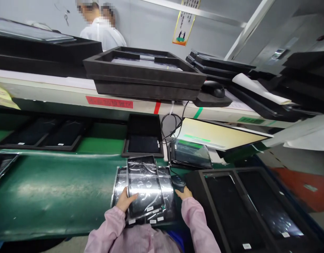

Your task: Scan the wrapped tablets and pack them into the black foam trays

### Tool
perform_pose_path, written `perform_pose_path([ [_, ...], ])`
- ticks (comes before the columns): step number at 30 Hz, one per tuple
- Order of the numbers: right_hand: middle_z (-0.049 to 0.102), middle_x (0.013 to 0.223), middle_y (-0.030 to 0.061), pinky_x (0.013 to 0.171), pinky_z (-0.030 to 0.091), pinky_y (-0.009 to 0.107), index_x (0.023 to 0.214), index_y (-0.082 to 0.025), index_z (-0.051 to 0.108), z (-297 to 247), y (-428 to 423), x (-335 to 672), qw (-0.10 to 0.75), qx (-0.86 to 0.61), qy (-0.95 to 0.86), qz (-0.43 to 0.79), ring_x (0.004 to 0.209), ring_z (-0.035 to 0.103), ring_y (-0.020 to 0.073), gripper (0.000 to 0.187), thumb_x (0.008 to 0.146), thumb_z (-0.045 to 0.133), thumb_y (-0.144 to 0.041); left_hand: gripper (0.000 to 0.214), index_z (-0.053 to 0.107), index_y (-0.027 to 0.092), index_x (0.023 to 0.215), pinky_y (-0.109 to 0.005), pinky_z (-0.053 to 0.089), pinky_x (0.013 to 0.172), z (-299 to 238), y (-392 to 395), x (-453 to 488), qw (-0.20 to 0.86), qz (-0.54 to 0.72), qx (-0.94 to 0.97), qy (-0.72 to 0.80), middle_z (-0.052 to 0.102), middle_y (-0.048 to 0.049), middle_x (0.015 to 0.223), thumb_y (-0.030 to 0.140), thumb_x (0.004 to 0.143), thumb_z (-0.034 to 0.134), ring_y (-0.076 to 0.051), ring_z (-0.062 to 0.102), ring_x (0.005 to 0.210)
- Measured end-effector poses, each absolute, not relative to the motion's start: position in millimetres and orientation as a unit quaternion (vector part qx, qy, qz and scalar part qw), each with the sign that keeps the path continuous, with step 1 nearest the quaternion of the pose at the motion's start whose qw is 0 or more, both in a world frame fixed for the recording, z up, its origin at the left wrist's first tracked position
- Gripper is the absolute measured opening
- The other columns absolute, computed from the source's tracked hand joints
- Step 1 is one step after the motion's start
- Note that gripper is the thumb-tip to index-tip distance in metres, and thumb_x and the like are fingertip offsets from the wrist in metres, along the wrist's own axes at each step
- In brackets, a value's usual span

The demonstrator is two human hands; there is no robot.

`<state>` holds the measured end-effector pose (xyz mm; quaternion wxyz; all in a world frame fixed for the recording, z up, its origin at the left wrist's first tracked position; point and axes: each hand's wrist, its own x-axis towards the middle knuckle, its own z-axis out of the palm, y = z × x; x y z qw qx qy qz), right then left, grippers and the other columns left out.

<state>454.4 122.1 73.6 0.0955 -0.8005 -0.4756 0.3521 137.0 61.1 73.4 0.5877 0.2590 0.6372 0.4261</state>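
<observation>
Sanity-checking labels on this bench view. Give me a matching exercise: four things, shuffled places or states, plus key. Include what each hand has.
Things
1. Top wrapped panel of the pile
2. Scanner
3. Mouse
4. Monitor

Places or states
A. On the shelf, right of the big foam tray
B. Held by the left hand
C. Lit, pale yellow with green bars
D. In the right hand

Pairs
1-B; 2-D; 3-A; 4-C
</observation>
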Motion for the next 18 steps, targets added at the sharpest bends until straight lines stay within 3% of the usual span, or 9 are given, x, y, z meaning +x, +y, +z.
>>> perform_pose_path([
  [3,0.056,0.053,-0.0017,0.069,0.049,0.035,0.088,-0.015,0.053,78.6,117.5,453.6,0.116,-0.784,-0.472,0.386,0.058,0.063,0.0204,0.02,0.069,0.057,-0.02,0.064,0.049,0.016,0.096,-0.042,0.04,0.092,68.9,61.0,141.0,0.541,0.412,0.289,0.673,0.064,-0.0092,0.089,0.043,0.044,0.076,-0.029,0.059,0.095],
  [7,0.061,0.061,0.0006,0.058,0.05,0.032,0.086,-0.018,0.051,105.7,74.0,450.4,0.166,-0.749,-0.464,0.443,0.056,0.062,0.0181,0.023,0.071,0.058,-0.033,0.061,0.049,0.017,0.096,-0.043,0.04,0.093,65.5,58.9,142.7,0.513,0.404,0.314,0.689,0.064,-0.0086,0.09,0.047,0.048,0.072,-0.029,0.059,0.096],
  [10,0.062,0.068,0.002,0.048,0.045,0.029,0.081,-0.017,0.05,131.2,30.4,432.1,0.206,-0.663,-0.436,0.573,0.048,0.058,0.0145,0.037,0.063,0.065,-0.046,0.059,0.049,0.016,0.098,-0.043,0.04,0.093,64.8,57.3,140.6,0.508,0.4,0.33,0.687,0.064,-0.0098,0.094,0.047,0.052,0.071,-0.029,0.058,0.097],
  [13,0.059,0.065,-0.0014,0.045,0.042,0.025,0.079,-0.016,0.049,151.7,3.9,407.0,0.195,-0.589,-0.408,0.67,0.044,0.054,0.0104,0.04,0.059,0.07,-0.045,0.059,0.049,0.015,0.101,-0.042,0.04,0.093,63.6,56.3,137.7,0.518,0.395,0.345,0.676,0.064,-0.0109,0.099,0.046,0.055,0.07,-0.028,0.058,0.101],
  [18,0.054,0.059,-0.0054,0.044,0.041,0.023,0.085,-0.015,0.049,161.3,-0.4,387.2,0.174,-0.59,-0.421,0.667,0.043,0.053,0.0094,0.038,0.063,0.068,-0.039,0.064,0.046,0.013,0.105,-0.043,0.04,0.094,59.9,57.0,135.0,0.536,0.385,0.345,0.668,0.062,-0.0143,0.105,0.047,0.056,0.069,-0.029,0.056,0.105],
])
